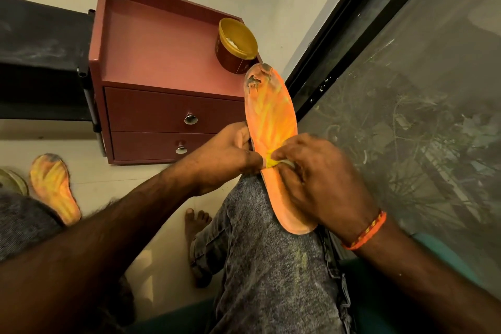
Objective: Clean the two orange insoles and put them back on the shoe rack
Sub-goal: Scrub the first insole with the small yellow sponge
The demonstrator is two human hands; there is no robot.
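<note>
Two orange insoles are counted. One insole (pixel 271 122) is held at frame centre, propped along a knee in grey speckled denim (pixel 271 266), toe end up and worn dark and ragged. The second insole (pixel 54 187) is laid flat on the pale floor (pixel 162 252) at lower left, well apart, with dark grime at its toe.

The left hand (pixel 225 154) is clamped on the held insole's left edge. A small yellow wad of cloth (pixel 271 161) is pinched by the right hand (pixel 317 179) and pressed against the insole surface.

One maroon two-drawer cabinet (pixel 173 106) is seen at upper centre, with two round metal knobs. One open round tub (pixel 237 45), yellow inside, is set at the right rear corner of the tabletop, near the insole's toe. Bare floor is left between cabinet and knee. A dark-framed mesh screen (pixel 406 103) fills the right side.
</note>
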